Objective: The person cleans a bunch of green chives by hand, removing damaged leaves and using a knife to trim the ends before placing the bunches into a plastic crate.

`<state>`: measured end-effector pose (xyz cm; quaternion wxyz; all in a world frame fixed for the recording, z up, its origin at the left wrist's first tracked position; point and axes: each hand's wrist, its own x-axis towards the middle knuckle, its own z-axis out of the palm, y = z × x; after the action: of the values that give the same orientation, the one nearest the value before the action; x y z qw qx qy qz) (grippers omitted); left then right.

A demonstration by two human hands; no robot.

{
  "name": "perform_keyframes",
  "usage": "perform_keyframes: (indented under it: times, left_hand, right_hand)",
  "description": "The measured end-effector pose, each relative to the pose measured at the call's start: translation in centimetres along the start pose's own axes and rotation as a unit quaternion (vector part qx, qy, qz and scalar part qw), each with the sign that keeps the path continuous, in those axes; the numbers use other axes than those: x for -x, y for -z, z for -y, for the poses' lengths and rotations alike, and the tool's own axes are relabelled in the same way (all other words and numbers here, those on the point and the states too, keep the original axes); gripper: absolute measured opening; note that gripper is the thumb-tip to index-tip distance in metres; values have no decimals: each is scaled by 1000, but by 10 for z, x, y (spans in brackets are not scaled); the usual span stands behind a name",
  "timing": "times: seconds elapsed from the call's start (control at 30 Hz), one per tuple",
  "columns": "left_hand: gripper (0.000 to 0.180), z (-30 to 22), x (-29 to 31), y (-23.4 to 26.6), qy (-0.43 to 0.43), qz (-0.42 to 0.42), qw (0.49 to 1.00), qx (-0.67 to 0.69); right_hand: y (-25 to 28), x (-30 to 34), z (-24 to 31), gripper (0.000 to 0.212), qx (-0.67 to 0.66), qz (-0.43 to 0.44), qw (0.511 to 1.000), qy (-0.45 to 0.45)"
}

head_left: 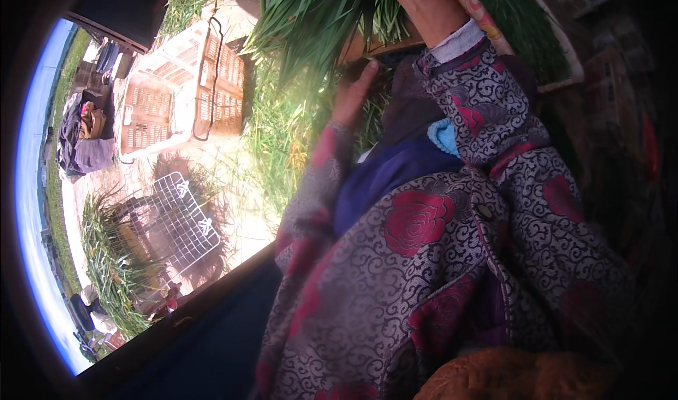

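Long green leafy stalks [318,18], like garlic chives or a similar leaf crop, hang in a thick bunch at the top middle. My left hand [355,92] is just below them, its thumb stretched out toward the stalks. The leaves and shadow hide its other fingers, so I cannot see whether it grips any. My right arm reaches up past the bunch. Only the wrist and lower part of my right hand [417,1] show at the top edge, its fingers cut off by the frame. Cut stalk ends show between the two hands.
A pale plastic crate [148,110] with a dark handle stands at the left. Below it, a white wire rack [187,220] lies beside a heap of green leaves [116,266]. Loose leaves [272,117] cover the ground. More greens [522,25] fill a pale-edged container at upper right.
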<state>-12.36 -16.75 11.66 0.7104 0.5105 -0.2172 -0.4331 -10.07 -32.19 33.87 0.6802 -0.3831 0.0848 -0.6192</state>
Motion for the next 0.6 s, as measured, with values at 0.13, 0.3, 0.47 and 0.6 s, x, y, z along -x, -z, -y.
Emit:
perform_keyframes:
  times: [0.13,0.3,0.47,0.6]
  left_hand:
    - [35,1,-8,-8,-14,-40,999,24]
    - [31,5,-5,-2,-8,-59,995,79]
    - [22,8,-5,5,-21,-57,992,108]
    - [19,32,1,29,-42,-68,992,-97]
  right_hand:
    - [-2,4,0,20,-11,37,999,-29]
    - [-7,8,0,18,-43,50,998,-25]
    - [-8,9,-1,18,-32,71,997,14]
    - [3,14,-5,18,-2,72,996,-61]
